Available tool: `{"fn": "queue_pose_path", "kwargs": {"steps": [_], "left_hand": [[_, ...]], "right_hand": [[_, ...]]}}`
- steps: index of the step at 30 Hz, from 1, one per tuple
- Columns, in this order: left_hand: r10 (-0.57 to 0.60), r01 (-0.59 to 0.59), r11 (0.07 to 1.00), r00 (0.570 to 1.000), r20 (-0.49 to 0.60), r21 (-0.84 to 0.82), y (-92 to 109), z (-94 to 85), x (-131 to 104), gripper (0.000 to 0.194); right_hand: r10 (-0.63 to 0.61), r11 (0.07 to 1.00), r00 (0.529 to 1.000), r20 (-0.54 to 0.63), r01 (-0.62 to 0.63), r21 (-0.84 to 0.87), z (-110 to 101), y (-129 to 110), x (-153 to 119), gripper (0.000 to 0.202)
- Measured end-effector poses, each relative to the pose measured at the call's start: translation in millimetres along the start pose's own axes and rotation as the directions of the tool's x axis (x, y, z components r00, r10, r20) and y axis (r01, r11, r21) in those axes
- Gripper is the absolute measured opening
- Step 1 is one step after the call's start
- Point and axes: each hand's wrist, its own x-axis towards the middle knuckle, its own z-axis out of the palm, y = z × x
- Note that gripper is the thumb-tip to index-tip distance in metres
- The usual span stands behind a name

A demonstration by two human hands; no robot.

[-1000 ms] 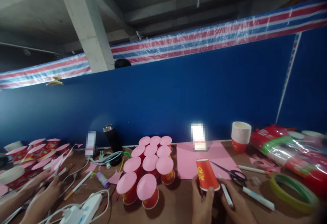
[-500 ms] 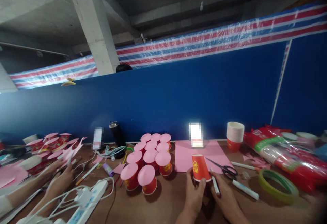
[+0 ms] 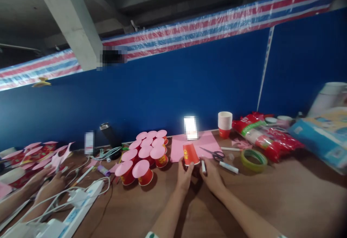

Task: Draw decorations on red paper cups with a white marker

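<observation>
left hand [image 3: 184, 175] grips red cup [image 3: 190, 154] | right hand [image 3: 210, 173] grips pen [image 3: 203, 166]

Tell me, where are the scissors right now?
In the head view, the scissors lie on the table right of centre, at the edge of the pink paper sheet, just beyond the right hand and beside the white marker.

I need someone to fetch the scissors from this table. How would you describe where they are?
Find the pink sheet by the blue wall. The scissors lie at its right corner, black handles beside the green tape ring; the white pens nearby have no blades.
</observation>
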Motion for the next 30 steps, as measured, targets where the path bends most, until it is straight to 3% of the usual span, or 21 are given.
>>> {"fn": "queue_pose_path", "kwargs": {"steps": [6, 18, 30], "left_hand": [[-0.023, 0.022, 0.999, 1.0, -0.016, -0.033, -8.4, -2.2, 3.8, 0.057], [-0.026, 0.024, 0.998, 0.999, -0.036, -0.064, -3.3, 0.5, 0.7, 0.055], [-0.043, 0.039, 0.994, 0.999, -0.034, -0.106, -2.2, 0.2, 1.0, 0.054]], "right_hand": [[0.004, 1.0, 1.0, 0.02, -0.004, 0.025, -2.6, -6.4, -1.3, 0.035], [0.019, 0.999, 0.999, 0.045, -0.02, 0.027, -8.0, -14.6, -1.1, 0.034], [0.011, 0.999, 0.998, 0.065, -0.013, 0.031, -5.3, -8.2, -2.9, 0.045]]}}
